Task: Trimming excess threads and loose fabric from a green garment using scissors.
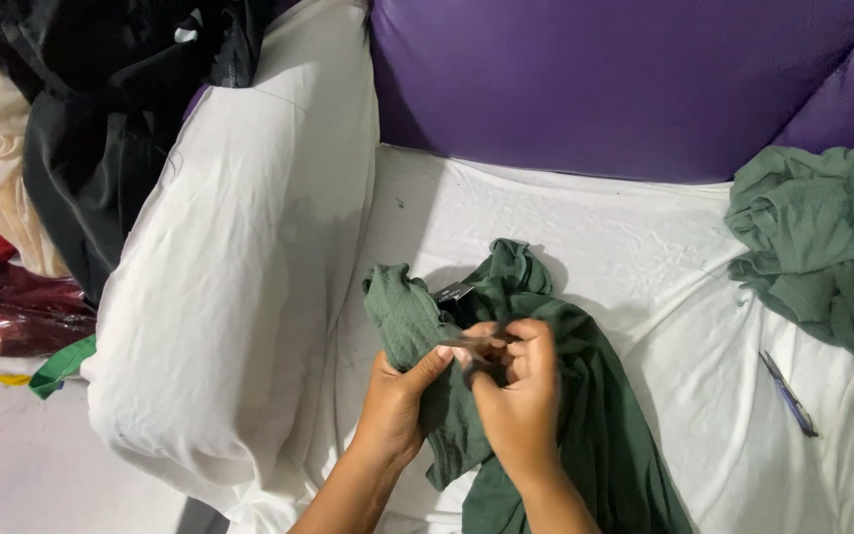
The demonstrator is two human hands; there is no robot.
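Two hands [467, 381], one green garment [585, 415]

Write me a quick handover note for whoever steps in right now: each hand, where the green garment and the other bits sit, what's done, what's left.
Left hand: grips a bunched fold of the dark green garment.
Right hand: pinches a small dark tool against the same fold; the blur hides what it is.
Garment lies on the white sheet; a small tag shows near its top.
Lighter green pile at right, pen-like tool beside it.
Done: garment picked up, tool applied. Left: cannot tell how far the work has got.
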